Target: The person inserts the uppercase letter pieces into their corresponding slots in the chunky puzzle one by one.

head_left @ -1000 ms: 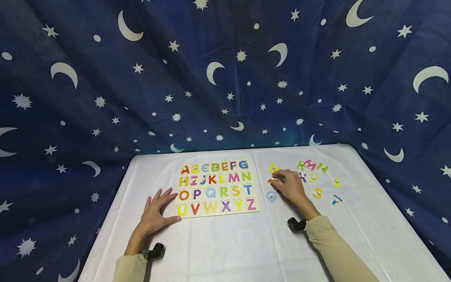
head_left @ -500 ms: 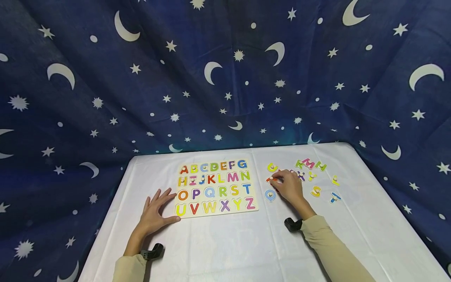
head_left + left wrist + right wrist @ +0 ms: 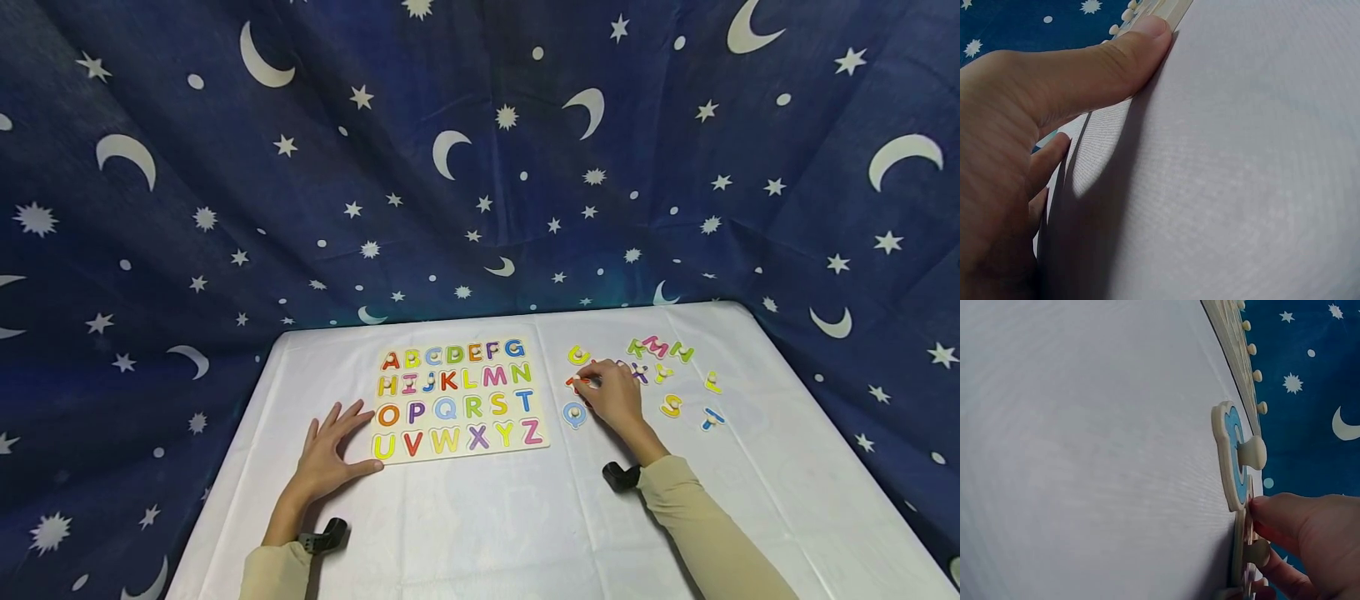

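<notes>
My left hand point(image 3: 326, 454) is spread with straight fingers at the left edge of the wooden alphabet puzzle board point(image 3: 461, 422); in the left wrist view its thumb point(image 3: 1116, 59) presses the board's edge. My right hand point(image 3: 617, 398) pinches a red letter piece point(image 3: 574, 382) among the loose pieces, right of the board. Which letter it is I cannot tell, since the fingers cover part of it. Just nearer to me lies the blue letter Q point(image 3: 574, 415), its round knob point(image 3: 1254, 453) standing up in the right wrist view. Knobbed letters fill the board's top row and H to J.
Beyond the right hand lie a yellow letter point(image 3: 578, 355), a pink M point(image 3: 655, 347) and a green N point(image 3: 682, 352). To its right are a yellow S point(image 3: 671, 406) and a blue T point(image 3: 712, 419). A white cloth point(image 3: 480, 533) covers the table; a starry curtain point(image 3: 480, 217) hangs behind.
The red piece has shifted and turned slightly in my right fingers. My left hand keeps its place at the board's edge. The head view has shifted a little.
</notes>
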{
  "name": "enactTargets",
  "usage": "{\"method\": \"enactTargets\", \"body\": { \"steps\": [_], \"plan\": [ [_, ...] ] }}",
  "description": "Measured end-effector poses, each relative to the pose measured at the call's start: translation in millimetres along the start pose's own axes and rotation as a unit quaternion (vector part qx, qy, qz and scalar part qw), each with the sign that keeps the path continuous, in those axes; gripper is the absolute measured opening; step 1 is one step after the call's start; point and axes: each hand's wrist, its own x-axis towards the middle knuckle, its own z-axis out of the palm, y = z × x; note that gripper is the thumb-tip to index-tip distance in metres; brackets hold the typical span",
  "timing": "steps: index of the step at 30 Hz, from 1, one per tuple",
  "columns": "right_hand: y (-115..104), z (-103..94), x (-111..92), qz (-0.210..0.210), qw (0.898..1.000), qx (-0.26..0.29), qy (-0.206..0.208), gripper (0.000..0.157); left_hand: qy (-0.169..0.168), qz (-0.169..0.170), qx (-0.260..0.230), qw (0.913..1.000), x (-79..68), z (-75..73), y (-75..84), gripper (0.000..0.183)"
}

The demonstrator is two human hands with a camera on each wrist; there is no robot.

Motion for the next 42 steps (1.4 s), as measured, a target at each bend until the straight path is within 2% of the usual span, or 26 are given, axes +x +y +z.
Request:
{"method": "enactTargets", "body": {
  "steps": [6, 11, 16, 21, 25, 30, 36, 42],
  "plan": [
    [-6.2, -4.6, 7.5, -0.021, 0.999, 0.022, -0.022, 0.018, 0.003, 0.002, -0.003, 1.0, -1.6, -0.2, -0.3, 0.09],
    [-24.3, -7.7, 18.3, -0.051, 0.996, 0.064, -0.034, 0.015, 0.002, 0.003, -0.005, 1.0, -1.0, -0.9, -0.2, 0.09],
    [-43.8, -0.2, 29.5, -0.078, 0.991, 0.095, -0.044, 0.015, 0.001, 0.002, -0.004, 1.0, -0.4, -1.1, 0.2, 0.09],
    [-66.4, 15.3, 36.9, -0.108, 0.983, 0.135, -0.056, 0.013, 0.003, 0.002, -0.005, 1.0, -0.6, -1.3, 0.6, 0.09],
    [-86.8, 34.5, 40.2, -0.119, 0.977, 0.159, -0.072, 0.012, 0.003, 0.004, -0.003, 1.0, -0.6, -1.0, 0.7, 0.09],
    [-109.7, 60.1, 41.6, -0.152, 0.97, 0.172, -0.085, 0.01, 0.0, -0.002, -0.004, 1.0, -0.5, -0.2, 1.1, 0.09],
    [-134.6, 83.4, 39.1, -0.178, 0.968, 0.149, -0.098, 0.006, 0.0, -0.005, -0.005, 1.0, -0.4, -0.9, 1.8, 0.09],
    [-152.6, 101.5, 35.6, -0.172, 0.971, 0.111, -0.125, 0.009, 0.001, -0.006, -0.007, 1.0, -1.0, -2.4, 1.8, 0.09]
  ]
}}
